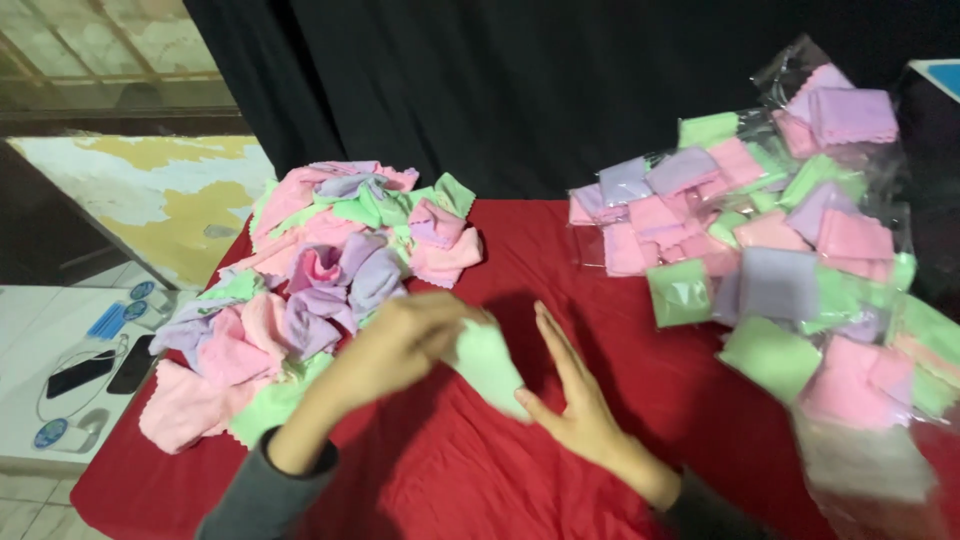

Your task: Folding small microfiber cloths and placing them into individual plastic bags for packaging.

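**Two hands on a green cloth between two heaps**

The left hand is curled, with its fingers closed on the upper edge of a small light green square cloth of soft microfibre. The picture is blurred here by motion, so the exact grip is not sharp. The right hand is open and flat, fingers stretched together, and its edge stands against the right side of the same cloth; it holds nothing. The cloth lies in the middle of the red tablecloth, between both hands.

To the left of the hands, a loose pile of unfolded pink, lilac and green cloths covers the left part of the table. To the right, well apart from the hands, lies a heap of folded cloths in clear plastic bags, in the same three colours. Behind the table hangs a black curtain. At the far left, a low white surface carries dark phones and cables.
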